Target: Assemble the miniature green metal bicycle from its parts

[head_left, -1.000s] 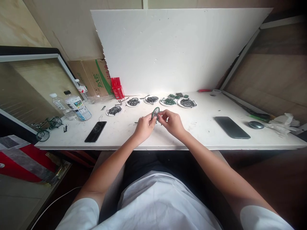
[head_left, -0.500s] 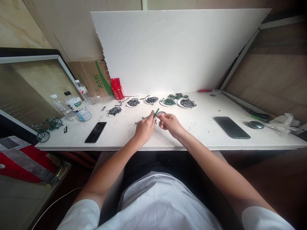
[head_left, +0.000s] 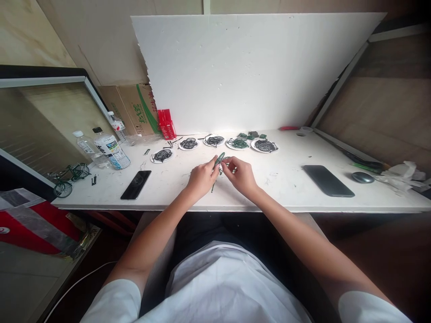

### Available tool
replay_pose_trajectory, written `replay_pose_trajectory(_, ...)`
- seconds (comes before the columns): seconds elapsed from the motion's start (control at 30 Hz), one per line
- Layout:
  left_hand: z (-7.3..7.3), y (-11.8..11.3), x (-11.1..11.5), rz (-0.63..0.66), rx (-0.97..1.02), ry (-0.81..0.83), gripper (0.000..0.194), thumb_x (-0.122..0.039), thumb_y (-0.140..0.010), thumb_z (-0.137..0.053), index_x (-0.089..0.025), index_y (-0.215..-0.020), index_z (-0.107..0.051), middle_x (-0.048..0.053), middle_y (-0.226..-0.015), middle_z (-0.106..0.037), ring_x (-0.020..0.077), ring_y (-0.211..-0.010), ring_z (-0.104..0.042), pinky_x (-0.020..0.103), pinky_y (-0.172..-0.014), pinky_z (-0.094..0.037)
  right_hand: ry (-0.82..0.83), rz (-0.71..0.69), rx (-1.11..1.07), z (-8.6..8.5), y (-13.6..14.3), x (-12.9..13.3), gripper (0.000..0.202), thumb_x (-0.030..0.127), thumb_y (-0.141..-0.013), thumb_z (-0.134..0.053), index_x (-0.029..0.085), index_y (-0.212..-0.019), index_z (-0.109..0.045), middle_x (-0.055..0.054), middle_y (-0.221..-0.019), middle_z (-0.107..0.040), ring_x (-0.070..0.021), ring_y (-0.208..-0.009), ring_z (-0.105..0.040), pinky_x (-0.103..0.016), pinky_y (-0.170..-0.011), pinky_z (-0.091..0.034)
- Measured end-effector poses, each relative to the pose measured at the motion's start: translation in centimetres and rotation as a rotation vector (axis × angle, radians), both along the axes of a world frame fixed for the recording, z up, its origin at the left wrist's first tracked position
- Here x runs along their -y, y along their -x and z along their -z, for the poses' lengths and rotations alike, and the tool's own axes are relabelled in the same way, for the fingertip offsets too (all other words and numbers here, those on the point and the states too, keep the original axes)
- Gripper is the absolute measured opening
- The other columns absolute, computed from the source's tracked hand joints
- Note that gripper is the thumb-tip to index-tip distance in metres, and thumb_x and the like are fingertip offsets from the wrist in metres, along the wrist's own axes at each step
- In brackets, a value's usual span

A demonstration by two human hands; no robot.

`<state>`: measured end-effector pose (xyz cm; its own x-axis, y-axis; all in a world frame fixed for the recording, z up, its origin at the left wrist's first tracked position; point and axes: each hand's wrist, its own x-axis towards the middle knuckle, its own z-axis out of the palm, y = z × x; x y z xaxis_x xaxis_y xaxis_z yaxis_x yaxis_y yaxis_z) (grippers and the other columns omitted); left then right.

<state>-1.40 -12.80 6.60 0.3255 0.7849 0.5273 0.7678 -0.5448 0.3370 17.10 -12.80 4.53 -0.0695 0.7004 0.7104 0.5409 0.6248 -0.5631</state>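
My left hand [head_left: 202, 177] pinches a small green model bicycle [head_left: 219, 159], partly built, above the middle of the white table. A thin green piece of it points down between my hands. My right hand [head_left: 241, 176] is closed at its other side, thumb and forefinger pressed on it near a wheel; the exact part under these fingertips is hidden. Beyond my hands, white plates hold dark wheels [head_left: 189, 143], black parts [head_left: 214, 141], green frames [head_left: 238, 142] and more wheels [head_left: 265, 146]. Another plate [head_left: 153, 158] with black parts stands nearer on the left.
At the left stand a finished green model bicycle [head_left: 70, 177], plastic bottles [head_left: 112, 151] and a phone [head_left: 136, 185]. A red box [head_left: 166, 124] leans by the white board [head_left: 256, 72] at the back. To the right lie a dark phone-like slab [head_left: 328, 180] and a mouse [head_left: 362, 177].
The green model bicycle has been turned between my hands, so its rounded green part shows broader and a thin piece now points down. My right fingers have shifted closer to my left ones.
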Motion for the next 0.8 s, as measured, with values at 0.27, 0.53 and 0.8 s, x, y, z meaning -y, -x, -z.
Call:
replay_pose_trajectory(0.27,-0.9,0.0,0.5,-0.023,-0.014,0.114,0.047,-0.034,-0.109,-0.053,-0.018,-0.151,-0.065,0.012,-0.092,-0.081,0.0276,-0.086,-0.078,0.032,-0.076,-0.052,-0.320,0.204,0.297,1.0,-0.1,-0.6,0.019,0.029,-0.108,-0.060,0.019,-0.104,-0.075,-0.001,-0.072,-0.072,-0.0138,-0.061,-0.064,-0.027,-0.056,-0.038)
replay_pose_trajectory(0.53,-1.0,-0.1,0.9,-0.026,-0.018,0.146,0.044,-0.036,-0.110,-0.051,-0.017,-0.145,-0.069,0.007,-0.076,-0.075,0.0226,-0.071,-0.070,0.029,-0.070,-0.047,-0.355,0.247,0.454,1.3,-0.6,-0.9,0.020,0.027,-0.109,-0.055,0.017,-0.105,-0.073,-0.002,-0.076,-0.075,-0.0132,-0.059,-0.062,-0.027,-0.055,-0.033)
replay_pose_trajectory(0.8,-1.0,-0.2,0.8,-0.040,-0.017,0.152,0.048,-0.034,-0.109,-0.053,-0.018,-0.153,-0.064,0.009,-0.083,-0.078,0.0242,-0.077,-0.073,0.030,-0.076,-0.052,-0.205,0.258,0.401,1.9,-0.3,-1.2,0.024,0.035,-0.110,-0.052,0.018,-0.107,-0.068,-0.002,-0.072,-0.072,-0.0152,-0.057,-0.061,-0.027,-0.054,-0.030)
